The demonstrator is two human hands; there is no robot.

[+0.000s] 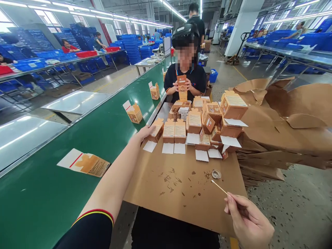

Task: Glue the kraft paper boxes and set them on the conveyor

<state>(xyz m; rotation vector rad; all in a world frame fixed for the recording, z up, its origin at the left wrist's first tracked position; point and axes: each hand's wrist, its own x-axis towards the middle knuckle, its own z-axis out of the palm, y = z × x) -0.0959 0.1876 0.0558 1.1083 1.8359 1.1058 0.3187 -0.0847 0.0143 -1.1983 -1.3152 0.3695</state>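
My left hand [145, 132] reaches across to the left end of a row of small orange-brown cartons, its fingers closed on the side of an open carton [157, 130]. That carton's white flap hangs toward me. Two similar cartons [174, 132] stand upright just right of it. Near the front right corner of the cardboard-covered table [155, 183], my right hand [247, 218] pinches a cotton swab [219, 186]. The swab's tip points up and left, close to a small round clear dish [216, 174]. Dark specks and smudges mark the cardboard beside the dish.
More open cartons [233, 105] are piled at the table's right. A green conveyor belt [103, 141] runs along the left, carrying several cartons [134, 112]. Across the table a co-worker [169, 77] holds a carton [182, 88]. Brown paper sheets [285, 128] are heaped on the right.
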